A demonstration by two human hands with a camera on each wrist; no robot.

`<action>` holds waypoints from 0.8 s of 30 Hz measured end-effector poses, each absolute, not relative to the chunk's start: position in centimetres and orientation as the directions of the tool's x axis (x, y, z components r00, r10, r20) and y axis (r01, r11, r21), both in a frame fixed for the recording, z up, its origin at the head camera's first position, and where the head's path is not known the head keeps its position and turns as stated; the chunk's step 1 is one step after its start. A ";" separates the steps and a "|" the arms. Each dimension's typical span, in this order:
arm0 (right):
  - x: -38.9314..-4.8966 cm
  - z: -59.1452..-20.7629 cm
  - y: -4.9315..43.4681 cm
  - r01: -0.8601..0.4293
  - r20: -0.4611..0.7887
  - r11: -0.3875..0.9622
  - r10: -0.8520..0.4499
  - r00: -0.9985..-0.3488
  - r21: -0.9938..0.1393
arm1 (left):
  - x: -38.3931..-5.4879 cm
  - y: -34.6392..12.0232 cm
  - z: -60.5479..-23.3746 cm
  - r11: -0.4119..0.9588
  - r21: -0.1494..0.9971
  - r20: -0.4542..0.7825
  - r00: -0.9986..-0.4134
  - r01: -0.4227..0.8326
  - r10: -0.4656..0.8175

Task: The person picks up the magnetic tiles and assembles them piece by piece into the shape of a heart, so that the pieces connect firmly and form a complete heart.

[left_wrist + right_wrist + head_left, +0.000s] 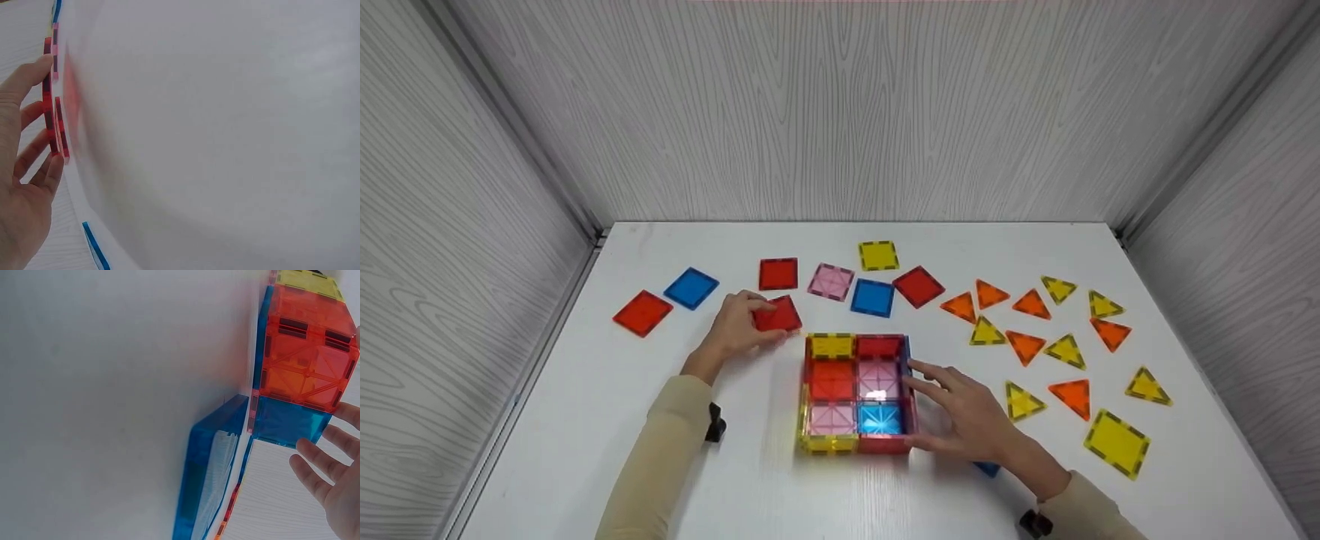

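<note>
My left hand [733, 326] pinches a red square magnetic tile [781, 313] by its edges, beyond the box's far left corner. In the left wrist view, thumb and fingers grip this tile [48, 115] edge-on, close over the table. An open-topped box of magnetic tiles [835, 445] stands in front of me, with yellow, red and blue walls. Its floor shows red, pink and blue squares. My right hand [971, 412] is at the box's right side, fingers extended with their tips at the wall. The right wrist view has them beside a blue wall tile [289, 421].
Loose square tiles lie behind the box, among them a pink one [831, 282] and a yellow one [879, 255]. Orange and yellow triangles [1024, 347] spread to the right, near a large yellow square [1117, 442]. A blue tile [987, 469] lies partly under my right wrist.
</note>
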State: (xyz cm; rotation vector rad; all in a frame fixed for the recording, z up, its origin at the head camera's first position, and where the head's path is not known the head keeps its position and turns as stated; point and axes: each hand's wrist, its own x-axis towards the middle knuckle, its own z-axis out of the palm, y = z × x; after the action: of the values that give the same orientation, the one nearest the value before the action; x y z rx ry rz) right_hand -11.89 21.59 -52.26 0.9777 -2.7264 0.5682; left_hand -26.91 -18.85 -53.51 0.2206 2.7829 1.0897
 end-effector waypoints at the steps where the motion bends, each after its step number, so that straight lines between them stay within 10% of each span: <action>1: -11.9 -52.2 21.6 -0.644 0.302 0.708 -0.570 -0.764 -0.291 | -26.8 -19.0 -53.2 0.717 0.692 -0.073 -0.981 0.081 0.181; 24: -12.0 -52.4 21.6 -0.660 0.318 0.703 -0.582 -0.749 -0.267 | -21.0 -14.2 -48.0 0.563 0.687 0.213 -0.868 0.459 0.448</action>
State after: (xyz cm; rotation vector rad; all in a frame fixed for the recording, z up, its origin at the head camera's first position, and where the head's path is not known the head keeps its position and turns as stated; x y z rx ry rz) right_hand -11.96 21.62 -52.41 0.9977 -2.7012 0.5444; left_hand -21.02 -14.15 -47.99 0.8095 2.7892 1.2333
